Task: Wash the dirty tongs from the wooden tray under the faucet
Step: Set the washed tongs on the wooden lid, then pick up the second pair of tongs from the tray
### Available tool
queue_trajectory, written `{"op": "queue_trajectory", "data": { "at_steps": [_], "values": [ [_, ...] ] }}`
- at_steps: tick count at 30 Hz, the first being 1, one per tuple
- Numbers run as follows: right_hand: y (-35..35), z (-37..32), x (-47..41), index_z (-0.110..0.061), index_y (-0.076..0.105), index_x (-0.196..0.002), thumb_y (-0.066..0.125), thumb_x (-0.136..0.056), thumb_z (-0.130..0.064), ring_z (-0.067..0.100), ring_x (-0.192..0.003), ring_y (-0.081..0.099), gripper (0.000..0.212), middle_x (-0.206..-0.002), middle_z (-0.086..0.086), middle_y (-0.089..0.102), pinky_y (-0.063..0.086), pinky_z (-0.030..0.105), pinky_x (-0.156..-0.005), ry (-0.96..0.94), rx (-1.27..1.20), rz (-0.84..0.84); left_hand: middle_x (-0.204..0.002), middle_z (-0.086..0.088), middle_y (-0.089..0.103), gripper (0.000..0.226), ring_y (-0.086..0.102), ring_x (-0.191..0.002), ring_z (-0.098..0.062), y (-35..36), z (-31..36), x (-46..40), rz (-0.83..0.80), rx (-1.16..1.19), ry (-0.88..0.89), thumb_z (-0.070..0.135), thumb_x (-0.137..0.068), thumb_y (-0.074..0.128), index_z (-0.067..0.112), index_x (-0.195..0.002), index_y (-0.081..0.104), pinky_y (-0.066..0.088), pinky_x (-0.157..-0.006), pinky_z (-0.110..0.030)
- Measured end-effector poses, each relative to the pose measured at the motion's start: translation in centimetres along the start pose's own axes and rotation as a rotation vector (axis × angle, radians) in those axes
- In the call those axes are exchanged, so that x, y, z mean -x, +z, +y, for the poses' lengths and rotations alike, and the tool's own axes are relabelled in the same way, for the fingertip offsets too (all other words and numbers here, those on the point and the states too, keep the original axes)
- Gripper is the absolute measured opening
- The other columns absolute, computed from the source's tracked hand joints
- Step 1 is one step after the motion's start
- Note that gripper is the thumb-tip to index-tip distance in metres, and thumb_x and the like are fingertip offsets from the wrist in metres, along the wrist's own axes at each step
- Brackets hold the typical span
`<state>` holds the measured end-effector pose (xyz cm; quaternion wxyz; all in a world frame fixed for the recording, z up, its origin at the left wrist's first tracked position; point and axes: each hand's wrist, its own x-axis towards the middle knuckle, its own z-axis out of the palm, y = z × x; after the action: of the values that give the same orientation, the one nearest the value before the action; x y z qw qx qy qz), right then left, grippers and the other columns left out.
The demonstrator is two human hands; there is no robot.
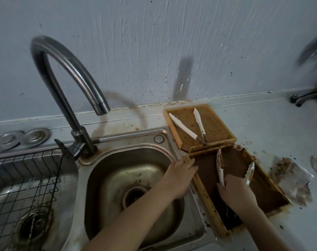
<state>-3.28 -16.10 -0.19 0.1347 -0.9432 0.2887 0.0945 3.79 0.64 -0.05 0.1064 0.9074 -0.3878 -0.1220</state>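
Note:
Dirty white tongs [220, 166], smeared brown, stand tips-up over the near wooden tray [273, 191], which is coated in brown grime. My right hand [234, 192] grips them at the hinge end. My left hand [179, 176] rests on the tray's left corner beside the sink, fingers curled over the rim. A second, cleaner pair of white tongs [199, 125] lies spread in the far wooden tray [174, 127]. The curved steel faucet [67, 75] arches over the sink basin [117, 171]; no water runs from it.
A wire rack [21, 180] covers the left basin. Two round metal lids [20, 137] lie behind it. A soiled plastic bag [291, 180] lies right of the near tray. Brown crumbs dot the counter. A drain strainer [134, 195] sits in the sink.

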Motion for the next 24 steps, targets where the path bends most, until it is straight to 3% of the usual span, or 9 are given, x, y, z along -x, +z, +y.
{"op": "queue_trajectory", "data": {
  "at_steps": [3,8,11,14,16,20,24],
  "values": [
    [-0.1,-0.3,0.6,-0.016,0.052,-0.082,0.053,-0.09,-0.028,0.013,-0.062,0.055,0.014,-0.073,-0.001,0.056,0.052,0.03,-0.058,0.008,-0.04,0.027,-0.16,-0.006,0.007,0.079,0.003,-0.147,-0.029,-0.6,0.1,1.1,-0.057,-0.012,-0.01,-0.002,-0.083,0.053,0.019,-0.15,0.017,0.01,-0.119,-0.046],
    [-2.5,-0.9,2.2,-0.015,0.047,-0.072,0.057,-0.089,-0.024,0.012,-0.054,0.057,0.021,-0.065,0.001,0.057,0.04,0.021,-0.044,-0.067,-0.173,0.155,-0.148,-0.006,0.037,0.061,0.029,-0.139,-0.026,-3.2,-0.8,3.1,0.118,0.069,-0.066,0.001,-0.083,0.053,0.016,-0.14,0.038,0.027,-0.115,-0.044],
    [-4.9,-2.4,3.2,-0.018,0.048,-0.068,0.06,-0.088,-0.024,0.009,-0.05,0.056,0.024,-0.063,-0.002,0.057,0.034,0.015,-0.043,-0.189,-0.243,0.231,-0.127,-0.006,0.058,0.04,0.053,-0.12,-0.023,-5.4,-2.4,4.4,0.21,0.17,-0.114,0.004,-0.086,0.051,0.016,-0.124,0.055,0.046,-0.1,-0.04],
    [-6.6,-4.5,3.9,-0.014,0.054,-0.072,0.06,-0.088,-0.023,0.011,-0.058,0.06,0.019,-0.076,-0.003,0.059,0.037,0.016,-0.047,-0.323,-0.399,0.235,-0.113,0.0,0.066,0.034,0.062,-0.104,-0.017,-6.6,-4.6,5.7,0.28,0.241,-0.194,0.006,-0.088,0.046,0.022,-0.114,0.06,0.052,-0.088,-0.032],
    [-6.9,-6.1,4.1,-0.01,0.058,-0.079,0.057,-0.089,-0.02,0.014,-0.064,0.061,0.014,-0.081,0.0,0.061,0.043,0.02,-0.052,-0.369,-0.618,0.122,-0.117,0.003,0.064,0.036,0.06,-0.109,-0.014,-7.1,-5.9,6.8,0.346,0.259,-0.246,0.01,-0.089,0.045,0.027,-0.118,0.057,0.05,-0.093,-0.032],
    [-5.5,-9.3,3.8,-0.001,0.063,-0.095,0.051,-0.091,-0.012,0.029,-0.078,0.057,0.017,-0.083,0.019,0.06,0.05,0.042,-0.078,-0.331,-1.155,-0.308,-0.132,-0.002,0.053,0.038,0.047,-0.126,-0.017,-7.9,-8.2,9.9,0.52,0.323,-0.343,0.011,-0.092,0.043,0.021,-0.128,0.052,0.038,-0.106,-0.03],
    [-3.0,-12.7,3.5,-0.001,0.058,-0.102,0.045,-0.092,-0.008,0.024,-0.072,0.058,0.018,-0.078,0.012,0.058,0.05,0.036,-0.069,-0.256,-1.406,-0.648,-0.149,0.0,0.032,0.044,0.023,-0.143,-0.014,-7.8,-11.0,13.5,0.773,0.333,-0.455,0.002,-0.091,0.046,0.016,-0.133,0.047,0.025,-0.117,-0.034]
  ]
}}
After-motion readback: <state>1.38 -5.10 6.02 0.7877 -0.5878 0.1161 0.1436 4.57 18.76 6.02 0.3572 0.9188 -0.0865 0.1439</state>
